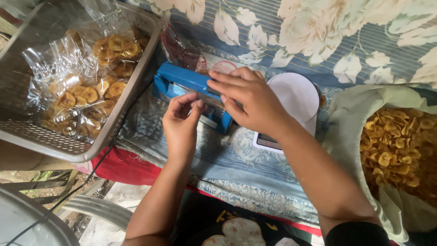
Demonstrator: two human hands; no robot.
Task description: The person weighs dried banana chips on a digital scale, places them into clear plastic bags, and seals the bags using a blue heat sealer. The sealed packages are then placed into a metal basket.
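Left hand [181, 124]: fingers pinched at front edge of blue heat sealer [191, 91]; what they pinch cannot be told.
Right hand [248, 100]: flat, palm down on sealer arm.
Sealer: on floral cloth [236, 168], centre.
Scale [293, 107]: white, just right.
Basket [68, 73]: left, bagged chips.
Sack [396, 146]: right, loose chips.

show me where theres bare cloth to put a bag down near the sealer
Bare cloth lies in front of the blue sealer, between the grey basket and the white scale. Crowded: both hands, left and right, at the sealer, chip sack on the right.
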